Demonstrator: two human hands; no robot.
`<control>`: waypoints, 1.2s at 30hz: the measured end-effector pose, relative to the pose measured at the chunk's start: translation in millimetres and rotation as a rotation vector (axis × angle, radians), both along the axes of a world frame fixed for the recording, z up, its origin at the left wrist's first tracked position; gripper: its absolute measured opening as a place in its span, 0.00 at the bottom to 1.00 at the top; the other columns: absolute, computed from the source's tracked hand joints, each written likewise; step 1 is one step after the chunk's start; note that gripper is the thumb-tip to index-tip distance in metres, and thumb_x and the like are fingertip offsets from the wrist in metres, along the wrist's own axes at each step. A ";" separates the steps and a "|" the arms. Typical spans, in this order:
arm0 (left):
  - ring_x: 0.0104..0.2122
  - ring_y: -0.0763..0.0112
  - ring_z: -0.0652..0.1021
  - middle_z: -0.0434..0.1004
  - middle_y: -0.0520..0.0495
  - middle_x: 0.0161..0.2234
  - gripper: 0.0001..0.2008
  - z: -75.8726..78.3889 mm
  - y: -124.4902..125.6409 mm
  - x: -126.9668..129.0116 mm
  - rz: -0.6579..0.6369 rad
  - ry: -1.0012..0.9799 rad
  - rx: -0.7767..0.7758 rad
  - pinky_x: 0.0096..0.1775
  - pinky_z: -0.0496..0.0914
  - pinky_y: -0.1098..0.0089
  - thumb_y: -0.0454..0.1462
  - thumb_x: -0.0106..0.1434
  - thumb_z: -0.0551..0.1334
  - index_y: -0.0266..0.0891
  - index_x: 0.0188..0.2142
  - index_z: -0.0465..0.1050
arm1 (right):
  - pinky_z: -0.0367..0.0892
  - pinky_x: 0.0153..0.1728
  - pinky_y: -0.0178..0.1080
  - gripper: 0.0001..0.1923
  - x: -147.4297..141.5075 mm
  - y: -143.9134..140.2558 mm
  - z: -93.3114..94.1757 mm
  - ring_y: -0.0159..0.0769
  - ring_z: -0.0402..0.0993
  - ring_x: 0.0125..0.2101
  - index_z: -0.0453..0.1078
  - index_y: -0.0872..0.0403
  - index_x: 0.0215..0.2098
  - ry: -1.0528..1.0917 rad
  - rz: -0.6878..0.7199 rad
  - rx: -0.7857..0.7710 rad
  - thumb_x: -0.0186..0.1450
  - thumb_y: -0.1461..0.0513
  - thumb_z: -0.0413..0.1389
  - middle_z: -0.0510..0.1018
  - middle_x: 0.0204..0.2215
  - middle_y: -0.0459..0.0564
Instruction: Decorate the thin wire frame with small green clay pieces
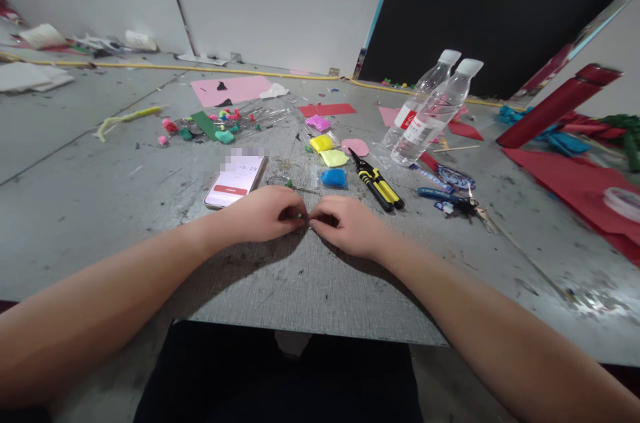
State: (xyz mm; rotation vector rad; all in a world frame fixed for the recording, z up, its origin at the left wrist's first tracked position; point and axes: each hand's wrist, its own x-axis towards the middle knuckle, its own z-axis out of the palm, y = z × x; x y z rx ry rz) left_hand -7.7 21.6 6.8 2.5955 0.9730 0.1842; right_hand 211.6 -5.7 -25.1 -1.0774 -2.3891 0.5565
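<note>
Over the grey table (280, 296), my left hand (267, 213) and my right hand (347, 224) meet fingertip to fingertip. Each one is closed in a pinch, with thumb and forefinger pressed together. A tiny speck shows at the left fingertips, too small to name. Just beyond the left knuckles lies a thin loop of wire (277, 180) with a green bit on it. Past the right hand sits a small packet of blue clay (333, 177). Pliers (376, 183) with black and yellow handles lie further right. A lit phone (236, 179) rests by my left wrist.
Yellow clay packets (321, 144) and a purple one (319, 123) lie further back. Two plastic bottles (425, 116) stand right of them. Wires with coloured clay blobs (225, 123) are spread back left. Keys (465, 206), red sheets (565, 186) and a red flask (560, 106) occupy the right.
</note>
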 end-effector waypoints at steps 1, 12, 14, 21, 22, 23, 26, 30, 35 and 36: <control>0.33 0.66 0.75 0.78 0.46 0.34 0.07 0.3 -0.1 0.1 0.000 0.000 -0.002 0.37 0.66 0.66 0.37 0.64 0.61 0.39 0.39 0.79 | 0.63 0.37 0.39 0.05 0.1 -0.1 0.0 0.36 0.70 0.33 0.75 0.55 0.34 0.000 -0.001 0.001 0.68 0.66 0.58 0.76 0.31 0.48; 0.34 0.66 0.76 0.78 0.47 0.34 0.08 -1.7 1.8 -1.0 -0.017 -0.002 0.024 0.37 0.66 0.67 0.36 0.64 0.61 0.39 0.39 0.79 | 0.63 0.36 0.39 0.05 1.3 -0.2 -0.9 0.36 0.70 0.33 0.74 0.55 0.34 0.002 0.004 0.002 0.68 0.66 0.58 0.75 0.30 0.48; 0.34 0.66 0.76 0.78 0.47 0.34 0.08 -1.6 1.9 -0.9 -0.022 -0.001 0.022 0.37 0.66 0.66 0.36 0.64 0.61 0.39 0.39 0.79 | 0.63 0.36 0.38 0.05 1.0 -0.3 -1.1 0.36 0.70 0.33 0.75 0.54 0.34 0.004 0.007 0.003 0.68 0.66 0.58 0.75 0.30 0.47; 0.34 0.65 0.76 0.78 0.47 0.34 0.07 -1.7 1.0 -0.8 -0.022 -0.005 0.018 0.37 0.66 0.66 0.36 0.64 0.61 0.39 0.39 0.79 | 0.63 0.36 0.39 0.04 0.4 -0.1 -1.2 0.36 0.70 0.33 0.75 0.55 0.35 0.001 0.005 -0.001 0.68 0.66 0.58 0.75 0.30 0.48; 0.34 0.65 0.76 0.78 0.47 0.34 0.07 -1.6 0.8 -0.7 -0.021 -0.003 0.017 0.37 0.66 0.66 0.36 0.64 0.61 0.39 0.39 0.79 | 0.63 0.36 0.39 0.04 0.5 -0.2 -0.8 0.36 0.70 0.33 0.75 0.55 0.35 0.001 0.006 -0.001 0.68 0.66 0.58 0.75 0.30 0.48; 0.34 0.66 0.76 0.78 0.47 0.34 0.07 -1.5 0.6 -0.7 -0.019 -0.002 0.017 0.37 0.66 0.66 0.36 0.64 0.61 0.39 0.39 0.78 | 0.63 0.36 0.39 0.04 0.6 -0.3 -0.4 0.36 0.70 0.33 0.75 0.55 0.35 0.001 0.006 -0.001 0.68 0.66 0.58 0.75 0.30 0.48; 0.33 0.65 0.76 0.78 0.47 0.34 0.07 -1.4 0.7 -0.6 -0.018 0.001 0.015 0.36 0.66 0.66 0.37 0.65 0.61 0.40 0.38 0.78 | 0.63 0.36 0.38 0.05 1.0 -0.6 0.4 0.36 0.70 0.33 0.74 0.54 0.34 -0.001 0.005 -0.004 0.68 0.66 0.58 0.75 0.31 0.47; 0.34 0.65 0.76 0.78 0.46 0.34 0.06 -2.5 1.3 -1.1 -0.026 -0.010 0.019 0.37 0.66 0.65 0.37 0.65 0.61 0.41 0.38 0.78 | 0.63 0.37 0.39 0.04 1.5 -0.4 0.1 0.36 0.70 0.34 0.75 0.55 0.35 -0.009 0.006 -0.001 0.68 0.66 0.58 0.76 0.31 0.48; 0.34 0.65 0.76 0.78 0.47 0.34 0.06 -2.6 1.8 -1.5 -0.025 -0.012 0.019 0.37 0.67 0.65 0.37 0.65 0.61 0.41 0.38 0.77 | 0.63 0.37 0.39 0.04 1.1 -0.5 0.0 0.36 0.70 0.33 0.75 0.54 0.35 -0.019 0.004 0.003 0.68 0.66 0.58 0.76 0.31 0.48; 0.34 0.65 0.76 0.78 0.47 0.34 0.06 -2.5 1.9 -1.4 -0.023 -0.010 0.019 0.37 0.67 0.65 0.37 0.65 0.61 0.41 0.38 0.77 | 0.63 0.37 0.39 0.04 0.9 -0.6 0.1 0.36 0.70 0.33 0.75 0.54 0.35 -0.019 0.002 0.001 0.68 0.66 0.58 0.76 0.31 0.48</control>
